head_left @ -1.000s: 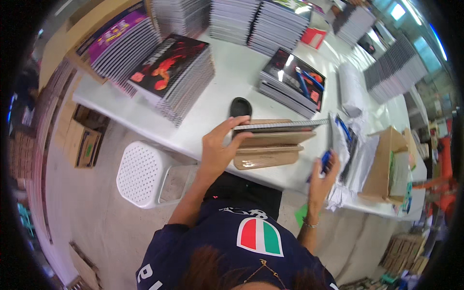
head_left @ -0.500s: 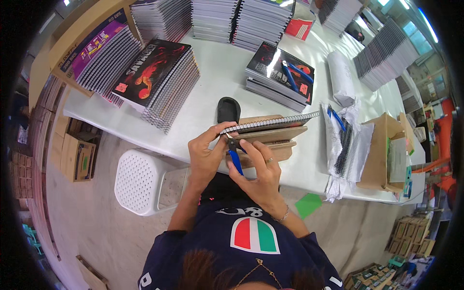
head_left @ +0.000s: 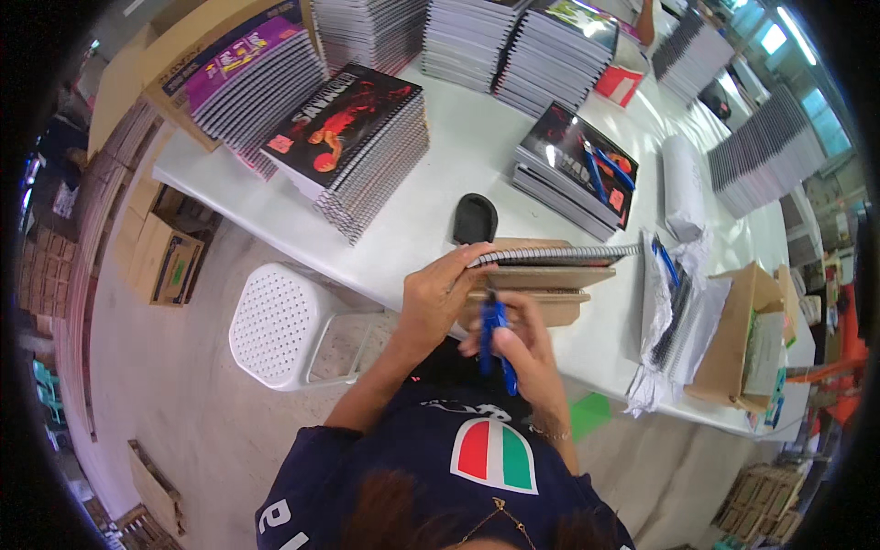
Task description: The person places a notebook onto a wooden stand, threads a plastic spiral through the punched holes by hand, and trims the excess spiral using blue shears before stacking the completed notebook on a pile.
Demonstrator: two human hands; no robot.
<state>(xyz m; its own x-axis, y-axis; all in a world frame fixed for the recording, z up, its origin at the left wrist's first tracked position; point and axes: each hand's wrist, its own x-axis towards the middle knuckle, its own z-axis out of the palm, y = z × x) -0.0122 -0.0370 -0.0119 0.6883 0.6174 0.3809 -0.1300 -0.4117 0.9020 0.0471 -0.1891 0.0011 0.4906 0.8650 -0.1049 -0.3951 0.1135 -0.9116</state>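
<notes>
Your right hand (head_left: 522,344) sits nearest your body, its grip closed around blue pens (head_left: 495,335), which point down toward your chest and up toward the surface edge. Just beyond it, your left hand (head_left: 435,298) clamps the near-left corner of a spiral notebook (head_left: 550,257), thumb on top and fingers curled beneath, lifting that edge slightly. The notebook lies on brown cardboard backing boards (head_left: 541,289) stacked at the near edge of the white surface (head_left: 403,220).

Judged step: pens are being brought to the raised notebook, apparently to be paired or tucked in with it. The next move calls for keeping the left-hand hold steady while the pens are guided level to the cover, without slipping off the surface edge.

Just behind the notebook rests a small black oval pad (head_left: 475,218). To your right lie loose clear wrappers with pens and a notebook (head_left: 674,312), then an open cardboard box (head_left: 733,339). Farther out sits a short notebook stack with pens on top (head_left: 577,170), and to your left a tall stack with a red-and-black cover (head_left: 353,137) and one with a purple cover (head_left: 243,78). More stacks (head_left: 477,37) line the far edge. A white perforated stool (head_left: 280,325) stands on the floor below, at your left.
</notes>
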